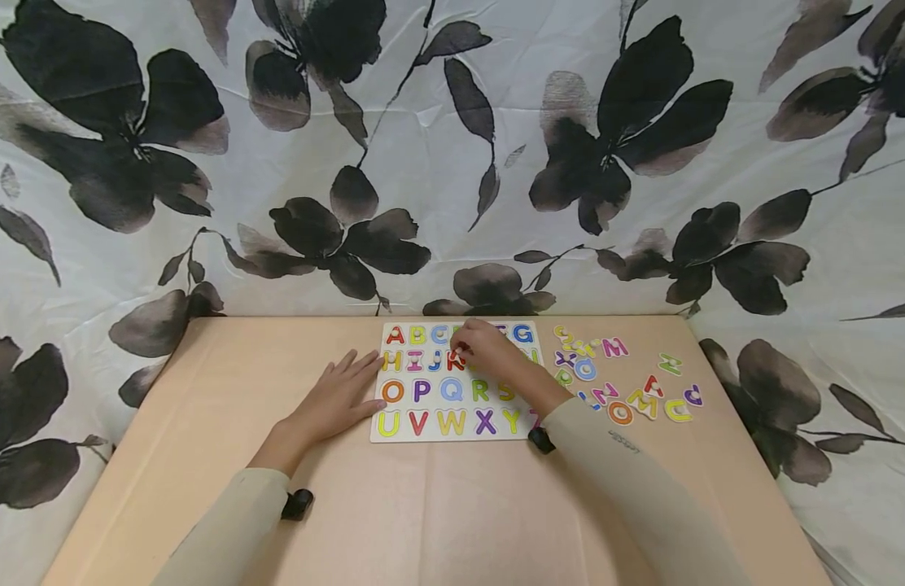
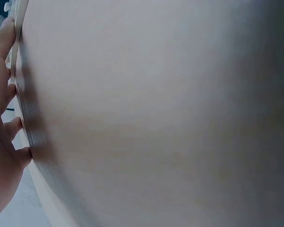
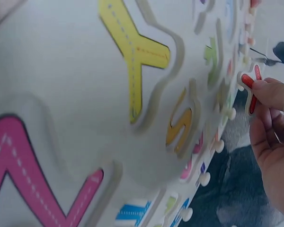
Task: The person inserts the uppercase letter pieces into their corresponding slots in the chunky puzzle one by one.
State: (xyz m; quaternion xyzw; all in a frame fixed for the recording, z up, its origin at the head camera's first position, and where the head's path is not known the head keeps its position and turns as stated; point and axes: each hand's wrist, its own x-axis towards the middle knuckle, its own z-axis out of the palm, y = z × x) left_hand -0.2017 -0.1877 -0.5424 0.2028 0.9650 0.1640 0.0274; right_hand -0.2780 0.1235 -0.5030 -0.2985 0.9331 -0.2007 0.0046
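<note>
A white alphabet puzzle board lies on the table, its colored letters in rows. My right hand is over its upper middle; in the right wrist view, thumb and fingers pinch a red letter piece that looks like a K, raised off the board. Below those fingers in the head view shows the red K. My left hand rests at the board's left edge, fingers spread, thumb tip touching near the O. Knobbed pieces such as the A, B and G sit in the top row, partly hidden by the right hand.
Loose letter pieces are scattered right of the board, among them a pink M, an orange O, a green Z and a red A. A floral cloth hangs behind the tan table.
</note>
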